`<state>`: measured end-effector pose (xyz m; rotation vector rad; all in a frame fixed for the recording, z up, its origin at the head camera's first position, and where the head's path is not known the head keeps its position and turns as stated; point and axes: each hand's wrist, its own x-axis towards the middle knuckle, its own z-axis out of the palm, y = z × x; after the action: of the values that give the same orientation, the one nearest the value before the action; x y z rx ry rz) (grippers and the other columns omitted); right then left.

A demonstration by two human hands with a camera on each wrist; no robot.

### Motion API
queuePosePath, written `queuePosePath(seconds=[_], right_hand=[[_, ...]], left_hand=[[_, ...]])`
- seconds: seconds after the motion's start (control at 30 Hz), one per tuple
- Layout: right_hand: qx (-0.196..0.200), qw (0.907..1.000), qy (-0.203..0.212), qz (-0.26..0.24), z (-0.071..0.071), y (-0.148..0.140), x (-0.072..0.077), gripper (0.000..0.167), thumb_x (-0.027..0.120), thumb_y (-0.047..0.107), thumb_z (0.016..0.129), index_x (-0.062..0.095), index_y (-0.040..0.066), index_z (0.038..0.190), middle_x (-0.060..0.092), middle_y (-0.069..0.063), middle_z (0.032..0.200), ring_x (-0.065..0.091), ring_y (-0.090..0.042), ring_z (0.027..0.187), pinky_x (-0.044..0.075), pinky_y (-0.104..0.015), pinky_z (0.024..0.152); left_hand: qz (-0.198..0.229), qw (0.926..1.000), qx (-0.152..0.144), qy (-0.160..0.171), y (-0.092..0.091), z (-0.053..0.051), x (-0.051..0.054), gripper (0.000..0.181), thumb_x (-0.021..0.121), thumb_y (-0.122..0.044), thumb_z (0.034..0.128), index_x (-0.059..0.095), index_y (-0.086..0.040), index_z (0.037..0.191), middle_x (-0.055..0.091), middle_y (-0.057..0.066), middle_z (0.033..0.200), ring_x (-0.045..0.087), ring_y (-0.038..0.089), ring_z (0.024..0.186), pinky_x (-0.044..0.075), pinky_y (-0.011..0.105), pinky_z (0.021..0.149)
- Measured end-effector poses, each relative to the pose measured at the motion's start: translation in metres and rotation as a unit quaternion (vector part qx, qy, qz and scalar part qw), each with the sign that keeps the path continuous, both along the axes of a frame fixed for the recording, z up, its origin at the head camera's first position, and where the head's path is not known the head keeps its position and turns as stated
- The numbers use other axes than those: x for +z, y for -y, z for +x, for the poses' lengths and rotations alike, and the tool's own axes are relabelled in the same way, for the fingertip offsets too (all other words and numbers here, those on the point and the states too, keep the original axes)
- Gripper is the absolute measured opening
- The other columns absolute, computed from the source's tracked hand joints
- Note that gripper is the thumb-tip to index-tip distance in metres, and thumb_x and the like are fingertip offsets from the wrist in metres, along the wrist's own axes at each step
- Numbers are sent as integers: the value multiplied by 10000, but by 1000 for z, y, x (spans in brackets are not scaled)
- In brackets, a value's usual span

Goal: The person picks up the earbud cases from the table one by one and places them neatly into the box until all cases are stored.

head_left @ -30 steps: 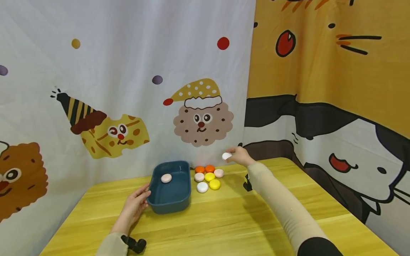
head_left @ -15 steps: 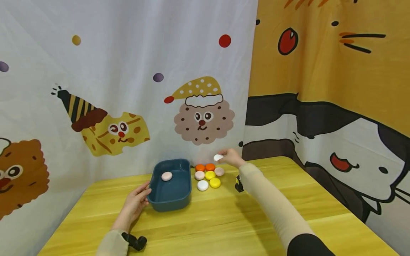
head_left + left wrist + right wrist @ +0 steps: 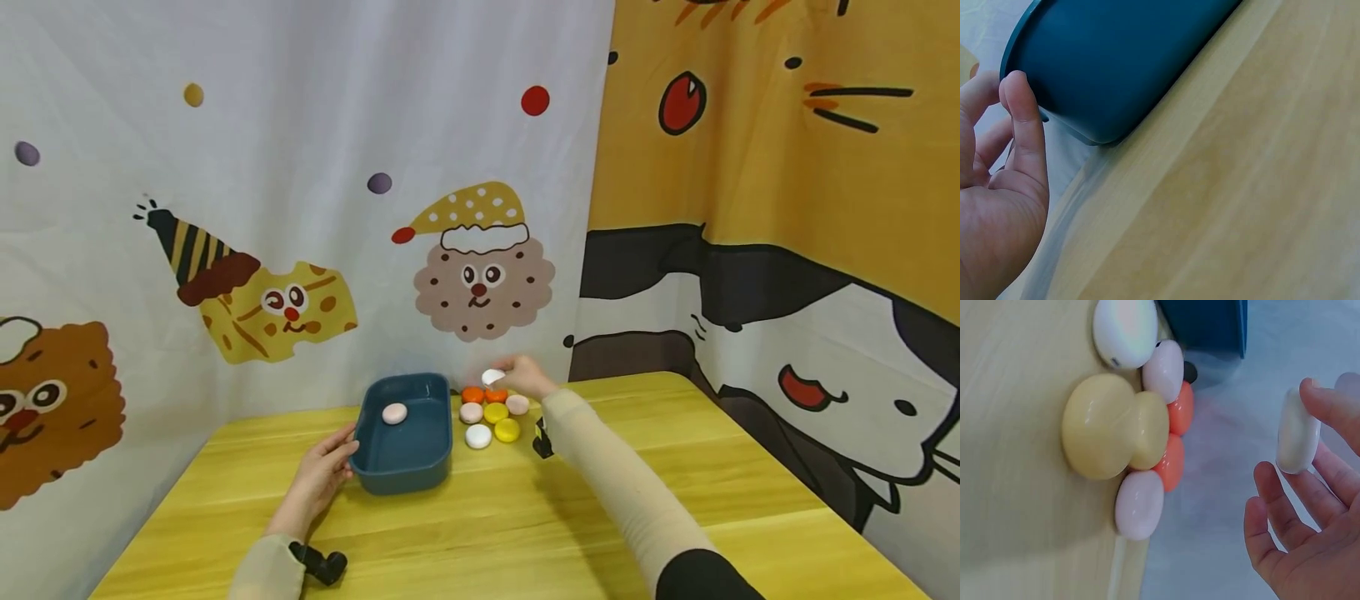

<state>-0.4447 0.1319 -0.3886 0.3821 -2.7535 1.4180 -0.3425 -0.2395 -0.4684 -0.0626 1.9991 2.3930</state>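
Observation:
A dark blue rectangular tray [image 3: 401,483] stands on the table with one pale pink disc [image 3: 394,413] inside. My left hand [image 3: 318,475] holds the tray's left rim, the thumb against its side in the left wrist view [image 3: 1004,181]. Above the back of the disc group, my right hand [image 3: 527,377] pinches a white disc [image 3: 492,378]; the right wrist view shows this white disc [image 3: 1298,432] between thumb and fingers. Right of the tray lie two orange discs [image 3: 472,395], two yellow ones [image 3: 507,430], two pale pink ones [image 3: 471,413] and a white one [image 3: 478,436].
The wooden table [image 3: 480,533] reaches back to a printed white curtain [image 3: 300,167], with a yellow cat-print curtain [image 3: 750,167] on the right. Black wrist devices [image 3: 322,565] are on both arms. A small dark object [image 3: 1190,372] sits behind the discs in the right wrist view.
My right hand has moved left with the white disc, from the right of the group to above the orange discs. My left hand keeps its hold on the tray.

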Motion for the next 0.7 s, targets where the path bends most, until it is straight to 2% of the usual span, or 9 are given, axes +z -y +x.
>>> queuePosePath(seconds=[0.23, 0.4, 0.57, 0.7], right_hand=[[214, 9997, -144, -3, 6, 15, 12, 445, 771, 111, 791, 661, -1, 1207, 648, -136, 1183, 595, -264, 1062, 477, -394, 926], [336, 9993, -87, -135, 6, 26, 14, 426, 791, 101, 783, 673, 13, 1183, 659, -114, 1153, 610, -232, 1001, 501, -364, 879], [566, 9982, -149, -117, 5, 40, 14, 406, 797, 109, 779, 682, 14, 1156, 675, -94, 1106, 616, -211, 947, 512, -336, 840], [703, 9971, -131, -240, 3, 50, 12, 417, 808, 113, 770, 681, 0, 1150, 680, -105, 1095, 621, -206, 929, 516, -325, 828]], left_hand=[[-42, 10000, -12, -23, 1, -1, -1, 580, 608, -102, 959, 376, -38, 1487, 469, 14, 1128, 470, 67, 600, 480, 192, 558], [-35, 10000, 21, -49, 1, -1, -2, 591, 620, -107, 953, 374, -31, 1485, 485, -8, 1083, 470, 65, 597, 481, 195, 556], [-150, 9999, 29, -65, 1, -1, -3, 584, 616, -117, 957, 380, -39, 1485, 475, 2, 1107, 470, 69, 603, 484, 200, 566], [-87, 9999, 39, -75, 1, -1, -4, 589, 625, -113, 950, 384, -32, 1481, 476, 11, 1114, 473, 75, 606, 486, 203, 564]])
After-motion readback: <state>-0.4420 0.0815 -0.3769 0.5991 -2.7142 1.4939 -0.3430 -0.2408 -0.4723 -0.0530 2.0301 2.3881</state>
